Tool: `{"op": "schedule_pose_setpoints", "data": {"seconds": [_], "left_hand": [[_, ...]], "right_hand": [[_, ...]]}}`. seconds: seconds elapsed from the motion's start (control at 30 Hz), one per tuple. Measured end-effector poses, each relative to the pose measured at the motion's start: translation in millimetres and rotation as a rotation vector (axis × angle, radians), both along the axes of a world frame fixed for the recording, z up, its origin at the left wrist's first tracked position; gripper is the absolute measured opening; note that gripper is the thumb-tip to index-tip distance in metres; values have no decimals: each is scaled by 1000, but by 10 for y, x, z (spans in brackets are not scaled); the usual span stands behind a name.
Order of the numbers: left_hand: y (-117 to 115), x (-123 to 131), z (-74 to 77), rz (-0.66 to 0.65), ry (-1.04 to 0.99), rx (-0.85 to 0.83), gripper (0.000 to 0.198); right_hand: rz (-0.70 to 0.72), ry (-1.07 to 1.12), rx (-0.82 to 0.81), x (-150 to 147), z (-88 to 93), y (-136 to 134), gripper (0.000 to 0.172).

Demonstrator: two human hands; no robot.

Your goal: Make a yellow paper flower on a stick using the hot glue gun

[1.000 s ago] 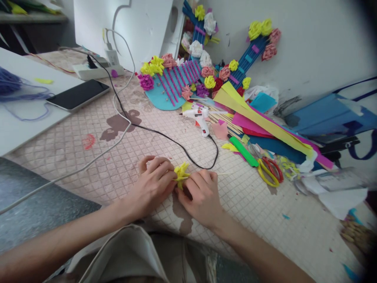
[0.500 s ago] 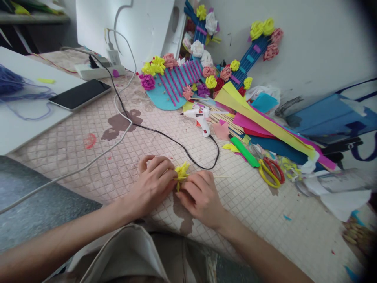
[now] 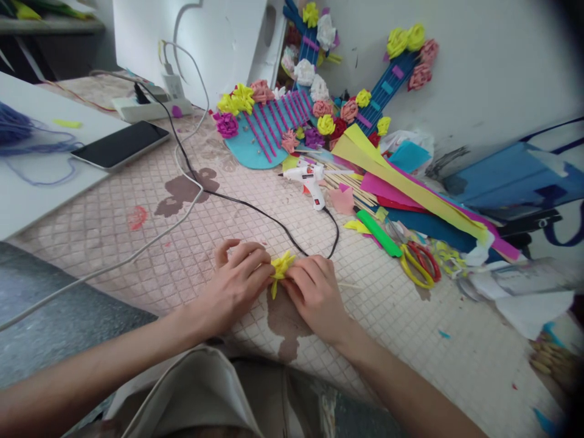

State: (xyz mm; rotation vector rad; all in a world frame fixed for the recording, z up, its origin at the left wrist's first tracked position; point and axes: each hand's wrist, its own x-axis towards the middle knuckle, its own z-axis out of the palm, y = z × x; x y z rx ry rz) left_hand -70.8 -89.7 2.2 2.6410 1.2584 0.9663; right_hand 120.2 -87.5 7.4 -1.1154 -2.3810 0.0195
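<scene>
Between my two hands, low over the table, is a yellow paper flower [image 3: 283, 266] with pointed petals. My left hand [image 3: 241, 277] pinches its left side, fingers curled and the thumb hidden. At its right side my right hand [image 3: 316, 292] has its fingertips closed on the flower's edge. A thin wooden stick [image 3: 349, 285] shows to the right of my right hand; I cannot tell whether that hand holds it. Beyond the hands lies a white glue gun [image 3: 312, 182], its black cord [image 3: 269, 216] looping close behind my fingers.
Scissors [image 3: 417, 267] and a green utility knife [image 3: 378, 233] lie right of the hands, below crepe paper sheets [image 3: 410, 188]. Flower-covered blue guitar shapes [image 3: 260, 143] stand at the back. A phone [image 3: 121, 145], power strip [image 3: 150, 109] and white cable [image 3: 159, 234] are at left.
My right hand has shifted slightly upward, its fingers nearer the flower. The flower is turned a little, and the stick's visible end sits lower.
</scene>
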Motion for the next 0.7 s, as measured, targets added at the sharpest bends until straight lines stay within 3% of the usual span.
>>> {"op": "schedule_pose_setpoints", "data": {"seconds": [0.53,0.7], "left_hand": [[37,-2,19,-6,21,59,9],[27,4,34,-21,48,-9,13]], "right_hand": [[-24,-117,26,-12,-28,0,14],[-33,-82,-1,-2,-11,-5,17]]}}
